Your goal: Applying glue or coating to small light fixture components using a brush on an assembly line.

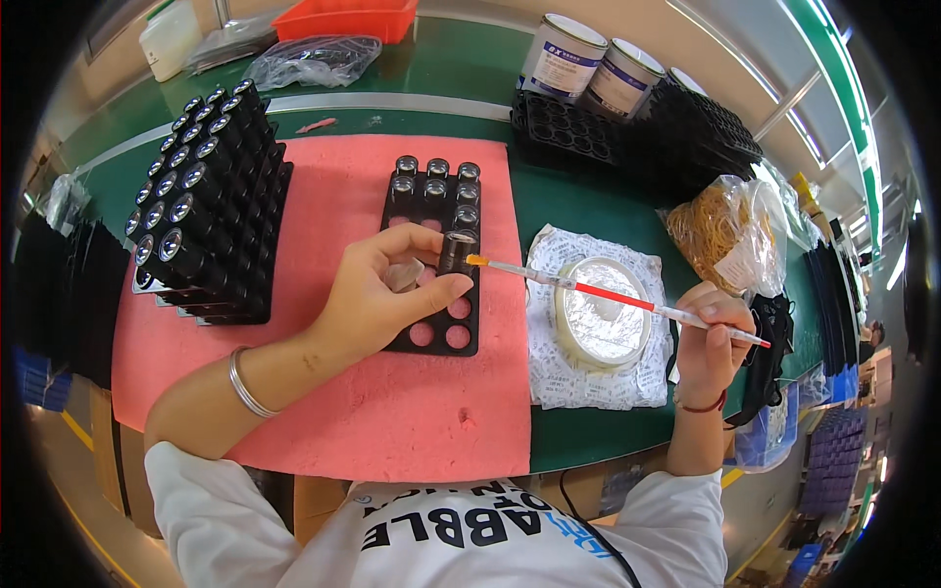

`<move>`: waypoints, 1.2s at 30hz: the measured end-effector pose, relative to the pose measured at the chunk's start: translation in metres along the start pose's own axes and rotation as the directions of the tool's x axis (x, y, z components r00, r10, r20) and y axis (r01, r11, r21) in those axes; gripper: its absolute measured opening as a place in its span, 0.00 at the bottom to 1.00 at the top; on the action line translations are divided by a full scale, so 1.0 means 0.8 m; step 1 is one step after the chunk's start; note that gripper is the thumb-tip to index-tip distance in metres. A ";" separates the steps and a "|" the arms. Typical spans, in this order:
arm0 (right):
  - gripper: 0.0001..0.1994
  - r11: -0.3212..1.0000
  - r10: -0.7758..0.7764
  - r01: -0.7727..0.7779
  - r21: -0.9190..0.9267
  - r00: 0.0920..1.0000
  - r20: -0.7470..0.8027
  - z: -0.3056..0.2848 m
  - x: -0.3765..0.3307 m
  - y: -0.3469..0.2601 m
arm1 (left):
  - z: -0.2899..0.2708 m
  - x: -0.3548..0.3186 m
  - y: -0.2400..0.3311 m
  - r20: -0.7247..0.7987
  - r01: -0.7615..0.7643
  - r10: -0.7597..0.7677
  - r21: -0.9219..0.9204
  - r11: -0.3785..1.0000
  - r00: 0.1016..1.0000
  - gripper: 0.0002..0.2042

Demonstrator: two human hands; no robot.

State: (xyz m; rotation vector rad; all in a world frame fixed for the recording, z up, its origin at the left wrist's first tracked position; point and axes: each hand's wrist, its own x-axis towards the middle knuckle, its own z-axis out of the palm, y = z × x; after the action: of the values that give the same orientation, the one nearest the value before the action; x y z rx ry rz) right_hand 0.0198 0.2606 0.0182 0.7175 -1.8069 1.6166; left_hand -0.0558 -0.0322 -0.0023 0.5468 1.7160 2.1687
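My left hand [368,289] pinches a short dark cylinder [457,253] with a glassy rim between thumb and fingers. A pale translucent bit [404,275] shows by its curled fingers; I cannot make out what it is. My right hand [710,333] grips a thin paintbrush [613,295] with a red and clear handle. Its yellowish bristles point left, at the cylinder's side; whether they touch is unclear. Beneath my left hand lies a black tray [472,339] with round holes, its far rows holding several similar cylinders [437,169]. A round, shallow dish [603,314] sits between the tray and my right hand.
A pink foam mat [392,421] covers the green table. Black flashlights [201,176] stand in stacked trays at left. At the back are paint cans [564,59], empty black trays [564,127] and a red bin [343,18]. A bag of rubber bands [720,235] lies at right.
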 end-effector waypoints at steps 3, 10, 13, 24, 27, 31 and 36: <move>0.11 1.000 -0.008 0.008 -0.024 1.000 0.007 -0.002 -0.002 0.000 | 0.003 0.000 0.002 0.011 0.025 -0.025 0.015 1.000 1.000 0.11; 0.10 0.999 -0.024 0.025 -0.038 0.999 0.024 0.002 0.001 0.001 | -0.003 0.000 -0.003 0.024 -0.044 0.043 0.035 0.998 0.999 0.11; 0.10 0.998 -0.018 0.020 -0.056 0.999 0.028 0.001 0.001 0.000 | -0.002 0.000 0.000 0.030 -0.045 0.043 0.059 0.997 0.999 0.11; 0.09 0.995 -0.009 0.009 -0.098 1.000 0.005 0.000 0.002 0.001 | -0.001 -0.002 0.003 0.023 0.044 -0.044 0.013 0.999 0.999 0.10; 0.09 0.996 -0.006 0.006 -0.091 1.000 -0.007 0.000 0.001 0.000 | -0.004 0.001 -0.007 0.047 -0.022 0.021 0.040 0.999 0.999 0.12; 0.09 0.992 0.002 0.000 -0.126 1.000 0.012 0.001 0.001 0.000 | -0.005 0.003 -0.012 0.020 -0.019 0.019 0.008 1.000 1.000 0.14; 0.10 0.996 -0.034 0.025 -0.091 0.993 -0.109 -0.004 -0.001 0.005 | -0.004 0.005 -0.013 -0.003 -0.088 0.088 -0.016 0.996 0.996 0.13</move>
State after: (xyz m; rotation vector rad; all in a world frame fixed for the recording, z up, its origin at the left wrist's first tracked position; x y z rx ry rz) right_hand 0.0177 0.2642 0.0147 0.5998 -1.7692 1.5155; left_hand -0.0605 -0.0306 -0.0125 0.6269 1.7040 2.2423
